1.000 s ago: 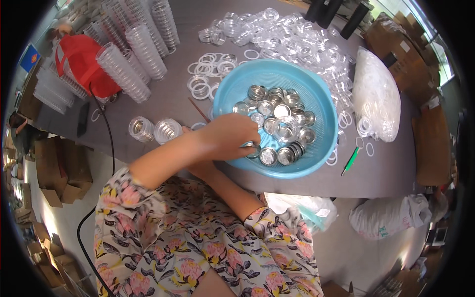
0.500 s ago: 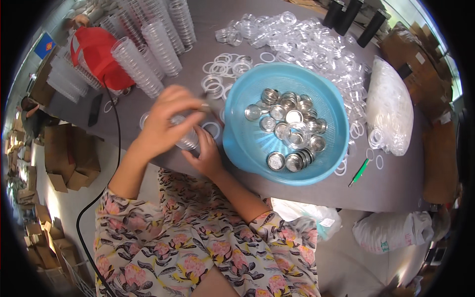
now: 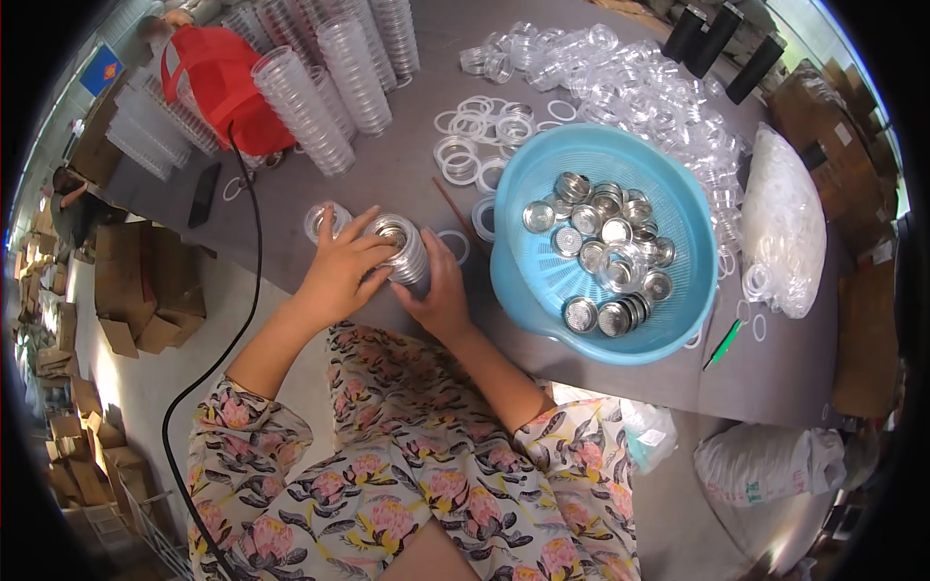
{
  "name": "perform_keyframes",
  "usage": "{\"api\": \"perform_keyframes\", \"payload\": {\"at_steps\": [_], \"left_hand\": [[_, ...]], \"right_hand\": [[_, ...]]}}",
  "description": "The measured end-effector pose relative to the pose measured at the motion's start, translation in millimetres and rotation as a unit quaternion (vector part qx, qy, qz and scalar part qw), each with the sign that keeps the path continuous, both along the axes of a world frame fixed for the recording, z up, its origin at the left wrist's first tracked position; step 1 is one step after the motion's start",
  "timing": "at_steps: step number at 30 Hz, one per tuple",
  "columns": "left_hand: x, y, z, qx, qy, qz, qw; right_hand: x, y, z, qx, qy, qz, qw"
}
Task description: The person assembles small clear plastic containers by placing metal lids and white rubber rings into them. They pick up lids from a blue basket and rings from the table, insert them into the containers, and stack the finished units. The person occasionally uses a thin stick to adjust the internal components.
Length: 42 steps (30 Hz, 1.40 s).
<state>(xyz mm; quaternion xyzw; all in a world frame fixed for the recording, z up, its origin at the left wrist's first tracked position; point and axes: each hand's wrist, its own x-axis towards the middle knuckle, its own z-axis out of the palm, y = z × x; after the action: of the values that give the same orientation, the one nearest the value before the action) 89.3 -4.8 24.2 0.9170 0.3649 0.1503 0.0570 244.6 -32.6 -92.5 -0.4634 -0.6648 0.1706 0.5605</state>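
Note:
A short stack of clear round containers with metal lids stands on the grey table near its front edge. My left hand wraps it from the left, fingers over the top rim. On the stack's right side my right hand grips it lower down. Just right of both hands sits a blue plastic basin holding several shiny metal lids. A single clear container stands left of the stack.
Tall stacks of clear cups and a red bag fill the far left. White rings and loose clear containers lie behind the basin. A clear bag of rings, a green pen and a black cable are nearby.
My left hand left the blue basin, swung left to the container stack and now grips it together with my right hand. The view shifted slightly.

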Motion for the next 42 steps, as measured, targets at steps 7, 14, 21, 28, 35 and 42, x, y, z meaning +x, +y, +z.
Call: {"api": "perform_keyframes", "payload": {"at_steps": [7, 14, 21, 28, 35, 42], "left_hand": [[-19, 16, -10, -0.136, -0.202, 0.054, 0.968], [-59, 35, -10, 0.066, -0.055, 0.199, 0.976], [-62, 39, -22, 0.073, -0.007, 0.174, 0.982], [65, 19, 39, 0.005, -0.157, -0.104, 0.982], [203, 44, 28, 0.058, 0.243, -0.199, 0.948], [212, 64, 9, -0.034, 0.309, -0.178, 0.934]], "right_hand": [[-11, 13, -7, -0.049, 0.019, 0.01, 0.999], [-10, 12, -4, -0.057, 0.026, 0.012, 0.998], [-8, 11, -7, -0.029, 0.031, 0.01, 0.999], [-14, 13, -19, 0.02, 0.027, -0.008, 0.999], [-13, 12, -19, 0.015, 0.151, 0.056, 0.987], [-12, 11, -9, -0.001, 0.13, 0.038, 0.991]]}}
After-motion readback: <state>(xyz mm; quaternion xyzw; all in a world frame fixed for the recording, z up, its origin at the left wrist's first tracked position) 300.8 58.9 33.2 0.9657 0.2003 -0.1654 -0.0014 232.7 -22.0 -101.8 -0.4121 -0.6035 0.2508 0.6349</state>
